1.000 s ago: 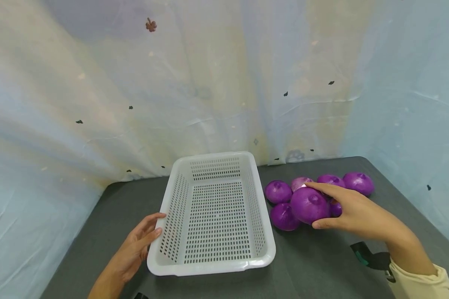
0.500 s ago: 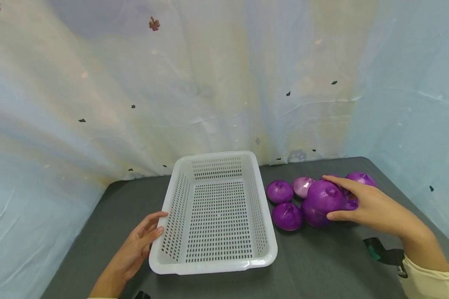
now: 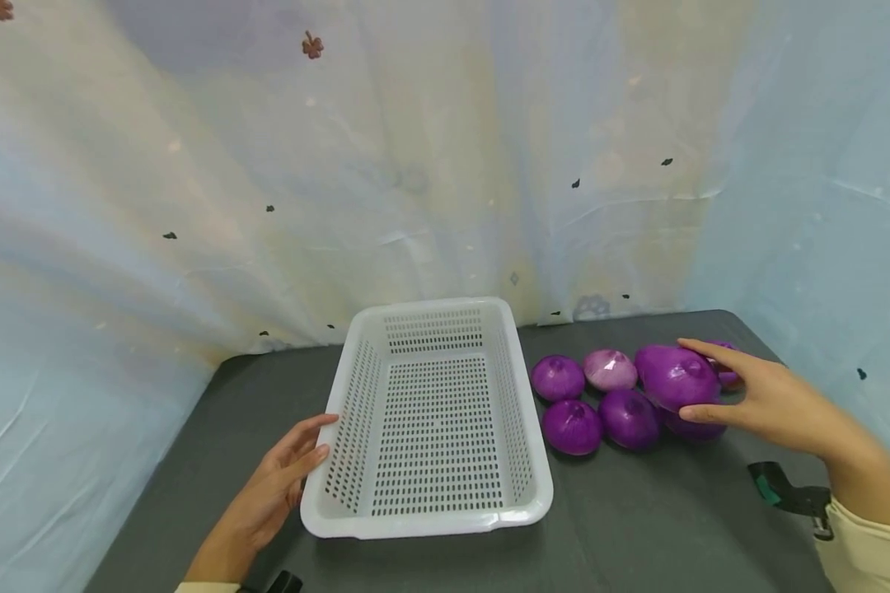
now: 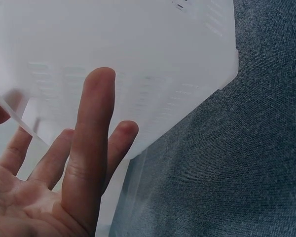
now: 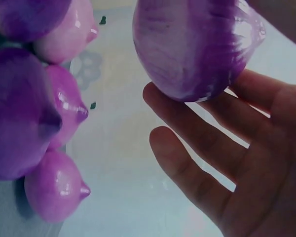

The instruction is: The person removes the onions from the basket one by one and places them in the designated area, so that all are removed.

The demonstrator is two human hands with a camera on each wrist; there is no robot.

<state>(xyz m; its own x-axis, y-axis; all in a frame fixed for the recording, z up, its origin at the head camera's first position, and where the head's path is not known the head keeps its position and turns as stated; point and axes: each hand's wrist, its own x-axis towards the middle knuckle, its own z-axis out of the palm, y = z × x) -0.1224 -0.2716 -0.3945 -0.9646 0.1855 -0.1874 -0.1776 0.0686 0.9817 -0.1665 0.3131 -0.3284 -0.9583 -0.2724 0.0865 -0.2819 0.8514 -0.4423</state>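
My right hand holds a purple onion between thumb and fingers, raised above the other onions. In the right wrist view the held onion rests against the fingers, its pointed tip to the right. Several onions lie grouped on the table, among them a paler pink one and a dark purple one; the hand and held onion partly hide those at the right. My left hand grips the left rim of a white slotted plastic basket. Bare slotted floor shows inside the basket.
A dark grey cloth covers the table. Behind it hangs a pale patterned curtain, which also runs along both sides. The onions sit close to the basket's right side. A black strap device is at the right wrist.
My right hand has moved right with its onion over the group, uncovering the onions nearer the basket. The left hand keeps its place on the rim. The head view has shifted slightly.
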